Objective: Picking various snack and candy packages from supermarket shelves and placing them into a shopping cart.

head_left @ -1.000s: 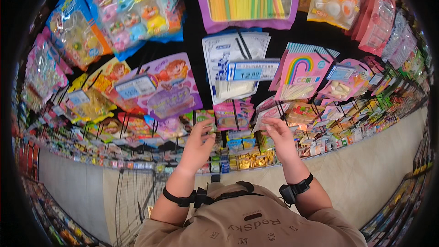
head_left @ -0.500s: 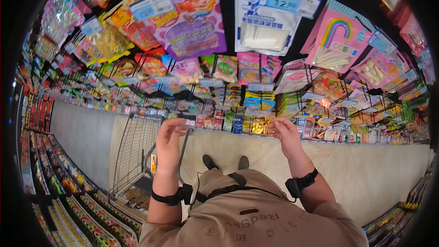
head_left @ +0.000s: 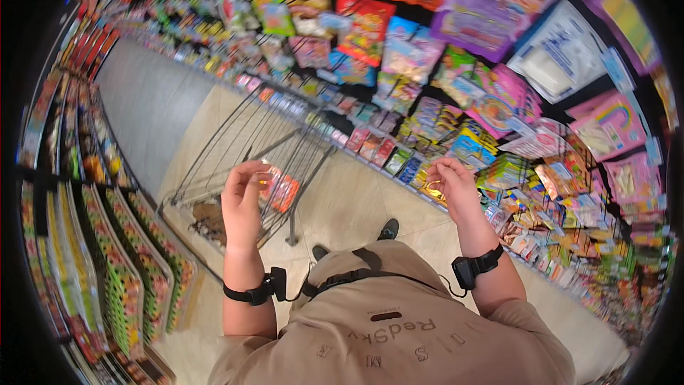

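My left hand is raised over the shopping cart, its fingers loosely bent and apart, with nothing visible in them. Just beyond its fingertips, an orange and white packet shows in the wire cart. A brown item lies lower in the cart, partly behind my wrist. On the other side, my right hand hangs in the air before the lower shelf, fingers half curled and seemingly holding nothing. Both wrists wear black straps with small boxes.
A long display of hanging snack bags runs diagonally ahead, including a purple bag, a white pouch and a red bag. Stacked cartons stand on the left. Pale floor tiles stretch between them.
My view and body have turned left, so the shelf now slants and the cart sits more in front of my left hand. The packet in the cart has come into fuller view. Both hands stay raised.
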A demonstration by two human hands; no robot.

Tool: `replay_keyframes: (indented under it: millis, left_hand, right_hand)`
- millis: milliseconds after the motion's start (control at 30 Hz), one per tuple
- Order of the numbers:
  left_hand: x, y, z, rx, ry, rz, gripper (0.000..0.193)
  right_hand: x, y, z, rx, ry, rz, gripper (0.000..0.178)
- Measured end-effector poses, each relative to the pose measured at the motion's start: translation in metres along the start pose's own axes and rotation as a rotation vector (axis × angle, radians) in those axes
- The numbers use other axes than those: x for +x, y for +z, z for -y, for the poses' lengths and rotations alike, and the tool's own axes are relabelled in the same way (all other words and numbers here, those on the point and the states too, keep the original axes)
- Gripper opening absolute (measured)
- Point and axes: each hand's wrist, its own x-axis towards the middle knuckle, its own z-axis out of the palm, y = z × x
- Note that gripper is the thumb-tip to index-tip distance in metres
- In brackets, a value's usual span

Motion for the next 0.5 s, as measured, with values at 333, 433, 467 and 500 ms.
replay_keyframes:
  millis: [333, 433, 467, 500]
  left_hand:
    - [-0.100, -0.244, 0.036, -0.091, -0.126, -0.526, 0.020]
    - [-0.129, -0.291, 0.050, -0.096, -0.153, -0.591, 0.020]
    - [-0.137, -0.302, 0.053, -0.099, -0.153, -0.592, 0.020]
    - [-0.144, -0.312, 0.056, -0.104, -0.156, -0.608, 0.020]
  right_hand:
    - [-0.012, 0.205, -0.050, -0.264, 0.112, 0.376, 0.018]
    - [-0.019, 0.255, -0.067, -0.297, 0.127, 0.441, 0.018]
    - [-0.022, 0.269, -0.074, -0.309, 0.131, 0.454, 0.018]
    - [-0.025, 0.282, -0.081, -0.325, 0.149, 0.469, 0.018]
